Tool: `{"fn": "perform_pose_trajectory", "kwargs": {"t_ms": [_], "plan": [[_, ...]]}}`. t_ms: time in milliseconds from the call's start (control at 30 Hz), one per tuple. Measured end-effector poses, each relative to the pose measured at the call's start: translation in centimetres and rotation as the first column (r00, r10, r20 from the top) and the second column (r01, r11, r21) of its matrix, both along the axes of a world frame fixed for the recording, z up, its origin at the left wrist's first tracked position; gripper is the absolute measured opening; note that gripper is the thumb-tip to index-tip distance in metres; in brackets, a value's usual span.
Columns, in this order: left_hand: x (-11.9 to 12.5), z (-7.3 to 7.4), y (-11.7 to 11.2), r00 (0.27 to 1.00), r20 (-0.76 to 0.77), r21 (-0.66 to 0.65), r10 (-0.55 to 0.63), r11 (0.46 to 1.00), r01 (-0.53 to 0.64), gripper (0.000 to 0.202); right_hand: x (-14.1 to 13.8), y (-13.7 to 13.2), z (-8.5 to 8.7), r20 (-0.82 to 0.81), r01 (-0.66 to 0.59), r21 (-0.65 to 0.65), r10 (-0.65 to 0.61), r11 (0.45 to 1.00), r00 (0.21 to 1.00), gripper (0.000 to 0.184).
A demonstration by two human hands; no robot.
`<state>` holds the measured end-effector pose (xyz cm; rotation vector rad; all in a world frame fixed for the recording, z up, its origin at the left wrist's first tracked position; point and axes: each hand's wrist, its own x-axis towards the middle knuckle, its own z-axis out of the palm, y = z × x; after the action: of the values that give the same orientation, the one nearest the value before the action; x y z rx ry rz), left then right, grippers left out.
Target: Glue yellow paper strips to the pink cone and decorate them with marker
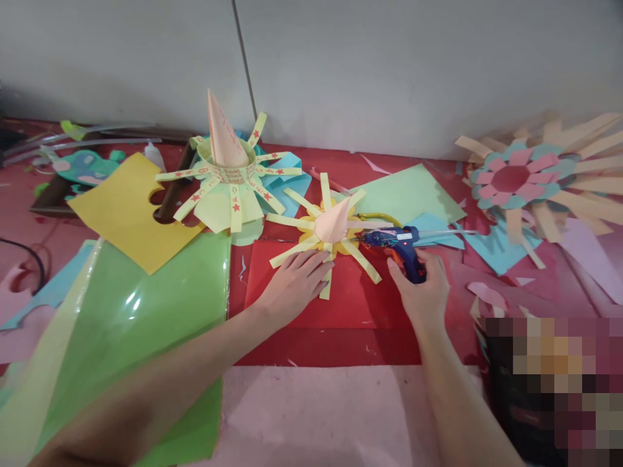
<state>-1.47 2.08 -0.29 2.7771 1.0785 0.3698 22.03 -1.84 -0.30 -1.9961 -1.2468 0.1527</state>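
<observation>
A blue hot glue gun with an orange trigger is gripped in my right hand. Its nozzle points left at the paper flower, and a clear glue stick sticks out behind. The flower has a pale peach cone in the middle, a yellow scalloped base and several pale yellow strips spread around it. My left hand lies over the flower's lower left strips, fingers stretched out and resting on them. Whether the nozzle touches the paper is too small to tell. Beneath the flower is a red sheet.
A taller paper cone piece with star-marked strips stands behind, left. Yellow paper and a glossy green sheet lie left. A pink-and-teal paper flower sits right. A blurred patch covers the lower right.
</observation>
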Motion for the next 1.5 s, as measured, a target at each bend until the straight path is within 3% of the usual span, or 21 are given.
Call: {"fn": "perform_pose_trajectory", "kwargs": {"t_ms": [800,1167,1500], "plan": [[0.15,0.67,0.69,0.997,0.054,-0.236,0.051,0.971,-0.037,0.028,-0.06,0.14,-0.34,0.071,-0.041,0.039,0.038,0.998,0.997,0.035],[0.10,0.30,0.43,0.997,0.073,-0.166,0.030,0.986,-0.018,0.029,-0.26,0.04,-0.08,0.064,-0.028,0.033,0.026,0.999,0.998,0.035],[0.17,0.47,0.70,0.996,0.075,-0.262,0.043,0.965,-0.022,0.030,-0.50,0.11,0.11,0.049,-0.025,0.025,0.024,0.999,0.999,0.036]]}}
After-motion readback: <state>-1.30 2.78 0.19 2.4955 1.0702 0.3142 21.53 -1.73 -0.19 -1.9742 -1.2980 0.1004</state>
